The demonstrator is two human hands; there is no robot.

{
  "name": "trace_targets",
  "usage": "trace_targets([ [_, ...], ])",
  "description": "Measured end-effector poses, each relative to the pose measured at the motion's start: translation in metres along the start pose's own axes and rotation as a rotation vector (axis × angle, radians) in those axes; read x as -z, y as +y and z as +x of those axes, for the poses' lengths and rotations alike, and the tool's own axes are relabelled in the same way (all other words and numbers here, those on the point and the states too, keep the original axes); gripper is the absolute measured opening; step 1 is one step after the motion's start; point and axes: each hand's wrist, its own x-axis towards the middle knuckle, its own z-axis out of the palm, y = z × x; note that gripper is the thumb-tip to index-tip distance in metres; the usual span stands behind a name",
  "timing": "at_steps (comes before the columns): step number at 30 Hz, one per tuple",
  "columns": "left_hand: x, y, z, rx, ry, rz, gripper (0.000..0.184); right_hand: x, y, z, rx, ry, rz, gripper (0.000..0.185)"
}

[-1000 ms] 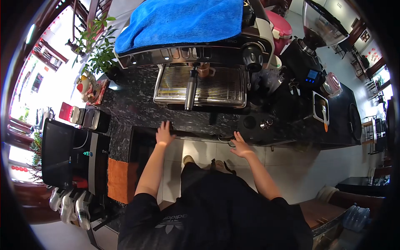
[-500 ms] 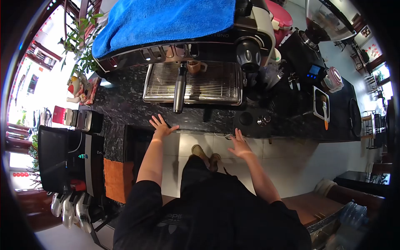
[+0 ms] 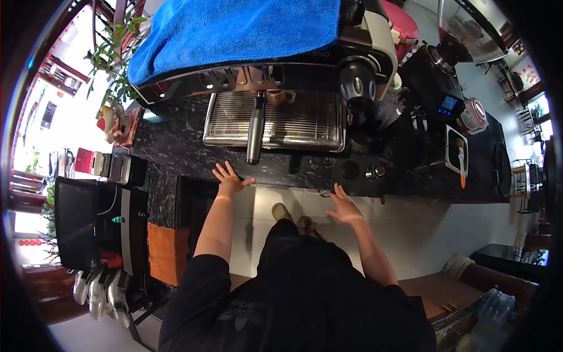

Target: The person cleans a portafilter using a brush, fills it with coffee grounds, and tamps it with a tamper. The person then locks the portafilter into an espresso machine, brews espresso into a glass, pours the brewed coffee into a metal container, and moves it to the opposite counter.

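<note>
My left hand lies spread at the front edge of the dark stone counter, holding nothing. Above it, a portafilter sticks out of the espresso machine with its handle toward me. Behind that handle, a small brown cup sits on the metal drip tray. My right hand is open with fingers apart, its fingertips near the counter edge. Just beyond those fingertips are a black tamping mat and a shiny metal tamper-like piece.
A blue towel covers the machine's top. At right stand a coffee grinder and a tray with a brush. A dark monitor and cup stacks are at left. Below me is a tiled floor.
The view has shifted slightly, so the counter items sit a little further right. My right hand appears slightly lower, and my feet have moved a little. Both hands stay open.
</note>
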Motion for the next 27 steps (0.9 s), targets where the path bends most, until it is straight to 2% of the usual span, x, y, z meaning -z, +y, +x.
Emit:
trace_targets([
  [4,0.0094,0.0032,-0.004,0.02,-0.041,-0.006,0.125,-0.0027,-0.0036,-0.0001,-0.026,0.028,0.005,0.069],
  [9,0.0027,0.0051,0.0053,0.122,-0.027,-0.046,0.128,-0.0047,-0.0012,-0.0009,-0.021,0.051,0.042,0.067],
  [12,0.0044,0.0027,0.0048,0.062,-0.035,0.005,0.13,-0.0048,-0.002,-0.0028,-0.012,0.055,0.055,0.065],
  [27,0.0085,0.0035,-0.0023,0.06,-0.048,-0.012,0.13,-0.0073,0.0052,-0.0015,0.039,0.055,0.079,0.06],
])
